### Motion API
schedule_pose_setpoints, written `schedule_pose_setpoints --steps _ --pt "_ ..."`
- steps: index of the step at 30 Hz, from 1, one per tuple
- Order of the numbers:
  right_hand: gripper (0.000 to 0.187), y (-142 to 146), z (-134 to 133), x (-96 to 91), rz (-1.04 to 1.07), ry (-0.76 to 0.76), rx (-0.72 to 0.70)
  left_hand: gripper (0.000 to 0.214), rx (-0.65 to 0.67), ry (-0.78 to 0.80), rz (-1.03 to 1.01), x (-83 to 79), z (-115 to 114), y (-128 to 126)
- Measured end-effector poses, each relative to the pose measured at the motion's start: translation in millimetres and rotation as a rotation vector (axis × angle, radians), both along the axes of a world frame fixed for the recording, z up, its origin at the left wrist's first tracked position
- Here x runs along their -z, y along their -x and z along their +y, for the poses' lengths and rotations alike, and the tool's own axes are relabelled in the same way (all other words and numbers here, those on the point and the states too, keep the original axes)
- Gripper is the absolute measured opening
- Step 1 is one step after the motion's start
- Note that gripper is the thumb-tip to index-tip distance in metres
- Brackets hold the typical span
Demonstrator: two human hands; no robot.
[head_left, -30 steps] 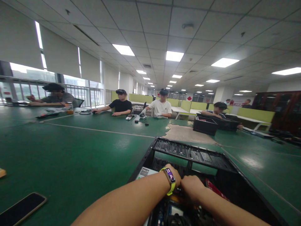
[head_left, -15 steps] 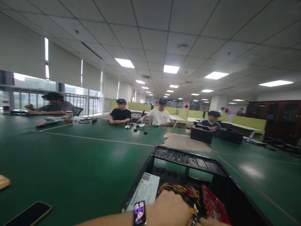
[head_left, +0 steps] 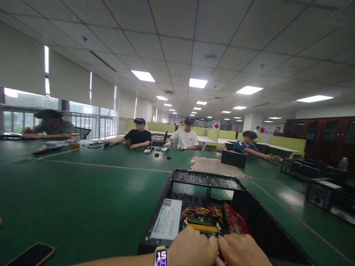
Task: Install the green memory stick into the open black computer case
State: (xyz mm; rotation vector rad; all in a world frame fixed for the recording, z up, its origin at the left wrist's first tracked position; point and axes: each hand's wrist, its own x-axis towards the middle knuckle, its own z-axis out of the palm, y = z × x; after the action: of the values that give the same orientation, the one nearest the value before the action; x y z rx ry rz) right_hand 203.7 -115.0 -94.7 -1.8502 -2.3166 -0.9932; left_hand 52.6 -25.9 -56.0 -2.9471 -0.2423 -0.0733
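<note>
An open black computer case (head_left: 206, 179) lies on the green table in front of me. Inside it I see a grey power supply (head_left: 166, 223), a bundle of coloured wires (head_left: 202, 211), a green and yellow board (head_left: 202, 224) and a red card (head_left: 235, 224). My left hand (head_left: 192, 251), with a smart band (head_left: 161, 256) on the wrist, is closed at the near end of the case. My right hand (head_left: 240, 251) is closed right beside it, touching it. Both hands press down over the board; what their fingers hold is hidden.
A dark phone (head_left: 29, 255) lies at the near left on the green table (head_left: 83, 199). Several people sit along the far side with small tools and black boxes (head_left: 233, 157). More black computer units (head_left: 321, 192) stand at the right.
The view has swung slightly right and down, bringing more units at the right into sight. My hands have drawn back toward me to the near end of the case, uncovering the wires and board.
</note>
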Motion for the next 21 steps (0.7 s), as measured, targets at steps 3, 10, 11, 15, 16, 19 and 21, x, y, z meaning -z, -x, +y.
schedule_pose_setpoints --steps 3,10,11,15,16,19,21 --pt "0.02 1.3 21.9 -14.6 0.076 0.109 0.106 0.011 -0.033 -0.034 -0.082 1.9 19.0 -5.4" --pt "0.031 -2.6 81.0 -30.7 0.213 0.18 0.161 0.024 -0.081 -0.081 -0.096 0.7 82.4 -13.6" --pt "0.032 -3.6 88.6 -31.3 0.218 0.176 0.161 0.025 -0.075 -0.085 -0.096 0.0 90.8 -15.5" --pt "0.035 -11.1 118.3 -33.2 0.224 0.168 0.159 0.026 -0.05 -0.124 -0.096 -0.7 121.1 -26.8" --pt "0.036 -14.2 125.8 -33.4 0.226 0.174 0.162 0.027 -0.047 -0.136 -0.097 -0.2 128.7 -30.5" --pt "0.038 -27.2 148.5 -32.8 0.239 0.183 0.176 0.03 -0.046 -0.16 -0.127 2.4 155.1 -42.1" --pt "0.04 -39.1 165.6 -32.9 0.248 0.174 0.183 0.031 -0.056 -0.151 -0.14 3.2 176.9 -52.0"
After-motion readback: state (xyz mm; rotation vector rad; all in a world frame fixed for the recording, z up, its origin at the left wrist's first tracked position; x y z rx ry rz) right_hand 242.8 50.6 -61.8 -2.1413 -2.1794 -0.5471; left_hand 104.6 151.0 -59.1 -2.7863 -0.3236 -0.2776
